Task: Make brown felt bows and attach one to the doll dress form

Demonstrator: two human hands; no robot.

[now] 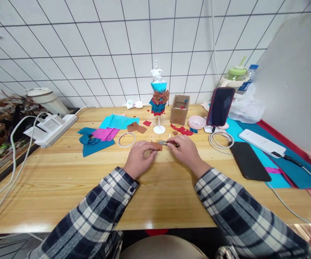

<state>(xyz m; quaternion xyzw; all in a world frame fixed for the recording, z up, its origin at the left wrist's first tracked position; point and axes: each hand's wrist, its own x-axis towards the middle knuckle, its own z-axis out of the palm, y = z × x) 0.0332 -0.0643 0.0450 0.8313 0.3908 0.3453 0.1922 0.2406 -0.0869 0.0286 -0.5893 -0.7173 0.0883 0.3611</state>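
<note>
Between the fingers of my left hand (pixel 140 158) is a small piece of brown crepe paper (pixel 159 146), held just above the wooden table. My right hand (pixel 185 149) is closed around small scissors (pixel 166 143), whose blades point left and reach the paper's right edge. Whether the blades are apart I cannot tell. Behind my hands stands a small white dress form (pixel 156 73) on a round base. It wears a turquoise and blue layered dress (pixel 158 106) with red edging and a brown bow (pixel 161 96) at the front.
Coloured paper pieces (pixel 120 122), brown scraps (pixel 136 127) and a white ring (pixel 126 139) lie to the left. A cardboard box (pixel 179 109), a pink bowl (pixel 197 122), an upright phone (pixel 220 107), a coiled cable (pixel 220 140) and a black phone (pixel 250 161) are on the right.
</note>
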